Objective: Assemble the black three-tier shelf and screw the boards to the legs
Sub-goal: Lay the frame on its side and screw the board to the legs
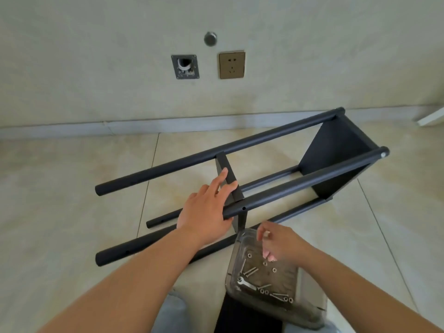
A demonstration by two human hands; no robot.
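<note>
The black shelf frame lies on its side on the tiled floor, its round legs [300, 183] running from lower left to upper right. One board [336, 150] sits fixed at the far right end. A second board [228, 179] stands edge-up between the legs at mid length. My left hand [206, 207] lies over the near upper leg, fingers stretched flat against that middle board. My right hand [276, 243] hovers over a clear plastic tray [310, 308] of screws, nuts and a small wrench [245, 283], pinching a small silver fastener [266, 234] between thumb and forefinger.
A beige wall with a power socket [231, 65] and an open wall box [185, 66] stands behind the shelf. A black board [240, 318] lies under the tray by my knees. A white object's corner [432, 116] shows at the far right.
</note>
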